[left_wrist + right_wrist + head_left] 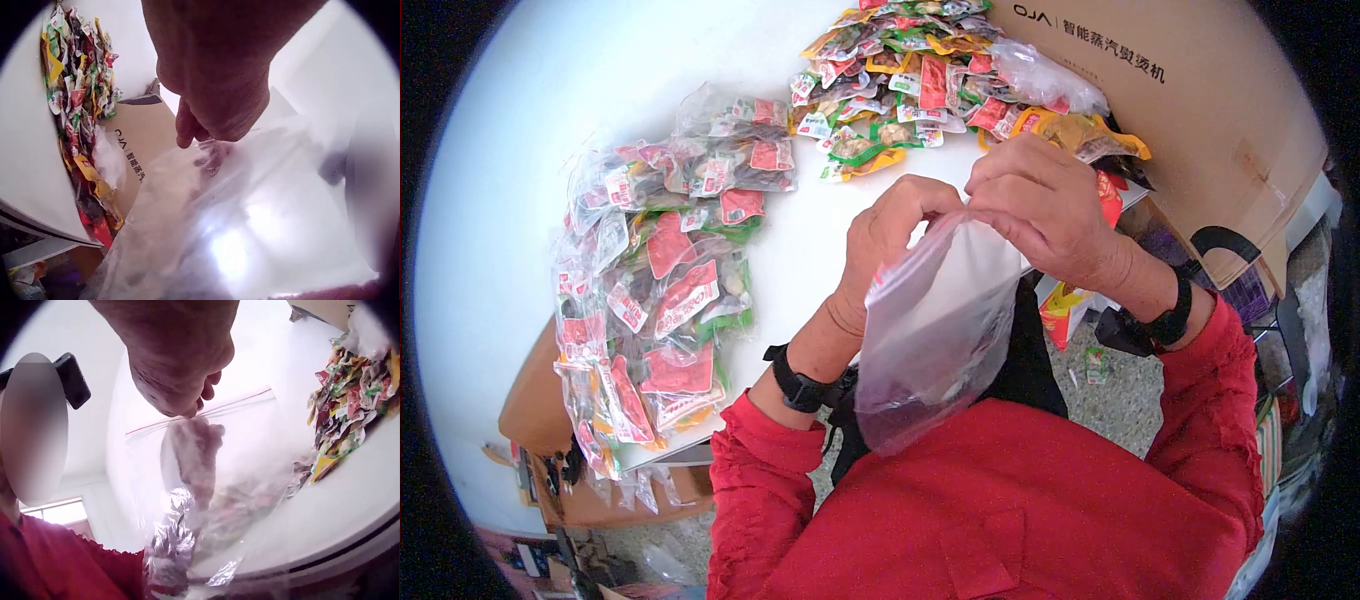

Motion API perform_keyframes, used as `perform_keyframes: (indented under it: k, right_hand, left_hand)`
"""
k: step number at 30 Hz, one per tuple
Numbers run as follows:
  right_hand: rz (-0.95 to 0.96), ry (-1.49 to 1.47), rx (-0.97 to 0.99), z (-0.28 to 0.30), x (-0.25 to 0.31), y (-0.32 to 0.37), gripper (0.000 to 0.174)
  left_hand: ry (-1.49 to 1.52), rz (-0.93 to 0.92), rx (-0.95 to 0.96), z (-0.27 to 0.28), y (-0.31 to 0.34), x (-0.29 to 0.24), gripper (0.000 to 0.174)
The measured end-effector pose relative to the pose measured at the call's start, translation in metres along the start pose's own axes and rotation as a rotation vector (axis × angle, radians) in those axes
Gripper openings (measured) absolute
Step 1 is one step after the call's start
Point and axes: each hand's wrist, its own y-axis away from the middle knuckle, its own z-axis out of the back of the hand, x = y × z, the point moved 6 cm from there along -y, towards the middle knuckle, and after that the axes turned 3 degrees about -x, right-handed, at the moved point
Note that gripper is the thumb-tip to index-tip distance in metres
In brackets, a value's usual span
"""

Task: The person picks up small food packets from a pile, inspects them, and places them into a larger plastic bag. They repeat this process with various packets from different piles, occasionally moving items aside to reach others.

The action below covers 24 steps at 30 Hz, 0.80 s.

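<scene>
The red garment lies closest, its cloth softly creased, and just beyond it the clear bag hangs from both hands above the lap, in front of the white desk. The left hand and the right hand both have curled fingers and pinch the bag's top edge, fingertips nearly meeting. The step looks like parting the mouth; rolling the two layers against each other between thumb and finger, then easing them apart evenly, should serve better than a hard tug, since film this thin could stretch or tear beside the red stripe of its closure. Whether the layers are already separated, I cannot tell. The bag is limp, glossy and finely wrinkled, and appears to hold nothing. On the desk, filled clear bags bulge in rows, slick and lumpy over red-labelled packets, while a heap of loose packets, crimped at the edges, sits near crumpled clear plastic and a smooth, matt brown cardboard carton.
</scene>
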Motion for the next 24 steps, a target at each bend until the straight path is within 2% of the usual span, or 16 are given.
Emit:
perform_keyframes:
  k: [5, 8, 9, 10, 11, 12, 13, 14, 16, 17, 19, 20, 22, 23, 24]
  right_hand:
    - [0.117, 0.097, -0.063, 0.008, 0.011, -0.002, 0.015]
    - [0.105, -0.014, -0.076, 0.012, 0.012, 0.003, 0.009]
    - [-0.048, -0.195, 0.015, 0.008, 0.003, 0.009, 0.007]
    - [-0.202, -0.377, 0.106, 0.001, -0.004, 0.014, 0.007]
    - [-0.201, -0.383, 0.106, -0.001, -0.002, 0.014, 0.007]
    - [-0.324, -0.518, 0.089, -0.004, -0.004, 0.014, 0.011]
    - [-0.447, -0.652, 0.072, -0.006, -0.008, 0.014, 0.015]
    - [-0.445, -0.658, 0.072, -0.004, -0.008, 0.009, 0.015]
    - [-0.583, -0.656, 0.573, -0.024, -0.009, 0.012, 0.018]
    - [-0.58, -0.658, 0.572, -0.031, -0.016, 0.013, 0.018]
    - [-0.476, -0.867, 0.395, -0.049, -0.031, 0.016, 0.02]
    - [-0.477, -0.87, 0.395, -0.06, -0.039, 0.019, 0.02]
    - [-0.611, -0.986, 0.024, -0.065, -0.067, 0.015, 0.02]
    - [-0.702, -0.931, 0.073, -0.074, -0.077, 0.013, 0.02]
    - [-0.703, -0.935, 0.071, -0.082, -0.084, 0.012, 0.02]
  left_hand:
    - [0.014, 0.185, -0.018, 0.006, 0.004, 0.016, 0.004]
    - [0.098, 0.101, -0.096, 0.016, 0.0, 0.023, 0.007]
    - [0.231, 0.161, -0.145, 0.018, 0.001, 0.029, 0.009]
    - [0.227, 0.163, -0.145, 0.019, 0.001, 0.035, 0.009]
    - [0.414, 0.274, -0.118, 0.019, 0.001, 0.047, 0.007]
    - [0.601, 0.386, -0.091, 0.016, 0.004, 0.055, 0.006]
    - [0.627, 0.5, -0.088, 0.017, 0.005, 0.057, 0.005]
    - [0.622, 0.502, -0.089, 0.018, 0.005, 0.059, 0.005]
    - [0.922, 0.653, -0.091, 0.012, 0.007, 0.069, 0.007]
    - [0.918, 0.653, -0.091, 0.014, 0.006, 0.07, 0.007]
    - [1.148, 0.648, -0.172, 0.017, 0.004, 0.072, 0.007]
    - [1.147, 0.651, -0.172, 0.021, 0.002, 0.076, 0.007]
    - [0.938, 0.449, -0.085, 0.043, -0.01, 0.073, 0.006]
    - [0.792, 0.411, -0.056, 0.051, -0.017, 0.068, 0.007]
    - [0.789, 0.414, -0.053, 0.058, -0.022, 0.065, 0.007]
